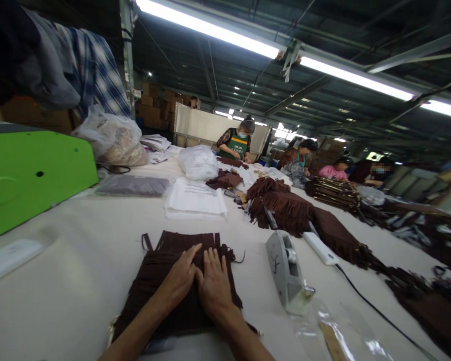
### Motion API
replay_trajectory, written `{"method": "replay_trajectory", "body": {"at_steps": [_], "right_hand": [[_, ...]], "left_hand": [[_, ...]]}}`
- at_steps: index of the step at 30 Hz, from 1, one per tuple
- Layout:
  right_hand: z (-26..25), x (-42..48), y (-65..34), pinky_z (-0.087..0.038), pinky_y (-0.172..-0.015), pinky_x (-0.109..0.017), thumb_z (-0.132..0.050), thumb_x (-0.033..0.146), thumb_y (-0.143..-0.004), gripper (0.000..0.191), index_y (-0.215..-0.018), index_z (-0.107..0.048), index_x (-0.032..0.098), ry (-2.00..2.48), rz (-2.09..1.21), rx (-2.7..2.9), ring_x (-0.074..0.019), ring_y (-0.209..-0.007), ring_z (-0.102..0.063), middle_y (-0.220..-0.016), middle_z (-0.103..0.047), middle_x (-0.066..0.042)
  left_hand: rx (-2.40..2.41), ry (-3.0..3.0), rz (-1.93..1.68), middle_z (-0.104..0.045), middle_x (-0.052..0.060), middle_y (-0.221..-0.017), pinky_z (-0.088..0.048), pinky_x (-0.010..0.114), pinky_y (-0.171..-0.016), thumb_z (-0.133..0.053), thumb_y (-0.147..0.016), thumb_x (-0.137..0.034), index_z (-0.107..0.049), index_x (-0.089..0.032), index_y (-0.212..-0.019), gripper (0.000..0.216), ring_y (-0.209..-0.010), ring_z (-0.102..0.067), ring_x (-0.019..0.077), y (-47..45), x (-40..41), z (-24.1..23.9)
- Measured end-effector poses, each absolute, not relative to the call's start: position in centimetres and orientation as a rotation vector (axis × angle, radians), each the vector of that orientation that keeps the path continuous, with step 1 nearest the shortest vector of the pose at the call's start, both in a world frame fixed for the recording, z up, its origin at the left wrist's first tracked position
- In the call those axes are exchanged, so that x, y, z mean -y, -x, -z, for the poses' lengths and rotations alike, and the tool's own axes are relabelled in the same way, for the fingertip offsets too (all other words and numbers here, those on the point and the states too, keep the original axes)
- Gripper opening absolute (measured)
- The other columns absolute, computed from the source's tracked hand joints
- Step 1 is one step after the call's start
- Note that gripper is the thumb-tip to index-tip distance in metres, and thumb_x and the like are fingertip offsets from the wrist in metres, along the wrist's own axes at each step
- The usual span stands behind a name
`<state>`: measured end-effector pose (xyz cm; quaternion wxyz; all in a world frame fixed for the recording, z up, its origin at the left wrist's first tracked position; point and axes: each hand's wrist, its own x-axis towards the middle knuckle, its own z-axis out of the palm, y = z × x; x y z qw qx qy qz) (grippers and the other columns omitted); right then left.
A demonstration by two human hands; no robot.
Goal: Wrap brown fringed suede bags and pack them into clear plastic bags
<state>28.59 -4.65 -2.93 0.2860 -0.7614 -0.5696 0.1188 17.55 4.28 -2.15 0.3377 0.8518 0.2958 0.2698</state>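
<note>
A dark brown fringed fabric piece (150, 286), perhaps a bag, lies flat on the table in front of me, with strips along its sides and a thin cord loose at its right. My left hand (181, 276) rests on its middle, fingers stretched forward. Beside it my right hand (215, 283) lies flat on the same piece, fingers extended and the thumb touching or nearly touching the left hand. Neither hand grips anything. My forearms and hands cover part of the fabric's centre.
To the right stand a grey tape dispenser (285, 273), a white power strip (320, 247) with a black cord, and piles of brown fringed pieces (281, 203). A green machine (37, 175) is at left. White plastic bags (195, 198) lie ahead. Several co-workers sit or stand farther back.
</note>
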Motion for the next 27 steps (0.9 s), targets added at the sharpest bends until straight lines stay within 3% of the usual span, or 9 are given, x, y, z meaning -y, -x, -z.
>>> {"method": "replay_trajectory", "body": {"at_steps": [4,7,9,13,17,19,24,27], "right_hand": [[0.4,5.0,-28.3,-0.024,-0.116,-0.044,-0.043,0.029,-0.094,0.055,-0.147,-0.036,0.017,1.717,-0.574,1.458,-0.0229,-0.141,-0.031,-0.151,-0.038,-0.008],[-1.8,7.2,-30.8,-0.043,-0.102,-0.034,-0.048,0.028,-0.090,0.037,-0.123,-0.063,0.021,1.712,-0.512,1.354,-0.0212,-0.118,-0.058,-0.127,-0.064,-0.005],[-2.8,8.9,-32.9,-0.048,-0.090,-0.033,-0.050,0.026,-0.087,0.027,-0.101,-0.073,0.021,1.823,-0.426,1.320,-0.0217,-0.098,-0.066,-0.104,-0.073,-0.006],[-2.7,11.0,-34.7,-0.047,-0.079,-0.033,-0.055,0.018,-0.078,0.021,-0.087,-0.073,0.022,1.958,-0.435,1.382,-0.0227,-0.083,-0.066,-0.087,-0.074,-0.005],[-1.1,10.4,-32.0,-0.043,-0.089,-0.037,-0.058,0.012,-0.069,0.036,-0.101,-0.071,0.020,2.049,-0.425,1.528,-0.0264,-0.098,-0.062,-0.102,-0.071,-0.008],[-0.8,9.5,-30.1,-0.044,-0.091,-0.037,-0.058,0.012,-0.070,0.039,-0.107,-0.069,0.020,1.956,-0.526,1.475,-0.0256,-0.099,-0.062,-0.104,-0.071,-0.008],[-2.9,9.1,-29.1,-0.050,-0.078,-0.031,-0.061,0.025,-0.075,0.037,-0.111,-0.065,0.018,1.442,-1.110,1.161,-0.0213,-0.091,-0.067,-0.104,-0.072,-0.007],[-4.7,11.5,-31.8,-0.049,-0.076,-0.029,-0.060,0.023,-0.077,0.023,-0.097,-0.069,0.018,1.580,-0.917,1.221,-0.0189,-0.084,-0.066,-0.092,-0.072,-0.005]], "left_hand": [[-0.755,-2.193,-0.726,-0.056,0.012,-0.137,-0.039,0.039,-0.109,-0.033,-0.084,-0.020,-0.048,-0.011,-0.134,0.053,-0.127,-0.052,0.0198,-16.7,-4.7,0.9],[-0.763,-2.192,-0.765,-0.060,0.011,-0.132,-0.041,0.041,-0.108,-0.033,-0.089,-0.027,-0.053,-0.013,-0.128,0.046,-0.123,-0.055,0.0209,-15.7,-4.7,0.2],[-0.759,-2.209,-0.791,-0.060,0.010,-0.130,-0.038,0.042,-0.110,-0.036,-0.088,-0.027,-0.058,-0.016,-0.122,0.042,-0.124,-0.054,0.0210,-15.1,-4.6,0.2],[-0.750,-2.251,-0.807,-0.064,0.008,-0.124,-0.041,0.043,-0.108,-0.039,-0.085,-0.022,-0.064,-0.019,-0.110,0.036,-0.117,-0.058,0.0209,-14.6,-4.3,1.0],[-0.748,-2.291,-0.807,-0.066,0.007,-0.121,-0.044,0.042,-0.106,-0.040,-0.083,-0.019,-0.067,-0.020,-0.104,0.034,-0.115,-0.060,0.0205,-14.7,-4.2,1.8],[-0.743,-2.307,-0.806,-0.065,0.007,-0.122,-0.045,0.042,-0.105,-0.040,-0.083,-0.017,-0.066,-0.021,-0.104,0.034,-0.115,-0.060,0.0202,-14.7,-4.3,1.9],[-0.743,-2.328,-0.804,-0.064,0.009,-0.123,-0.046,0.043,-0.104,-0.038,-0.082,-0.014,-0.066,-0.019,-0.106,0.037,-0.115,-0.060,0.0215,-14.4,-3.8,1.7],[-0.683,-2.390,-0.787,-0.062,0.008,-0.126,-0.044,0.044,-0.105,-0.038,-0.084,-0.011,-0.064,-0.021,-0.111,0.039,-0.119,-0.057,0.0212,-14.9,-2.5,1.1]]}}
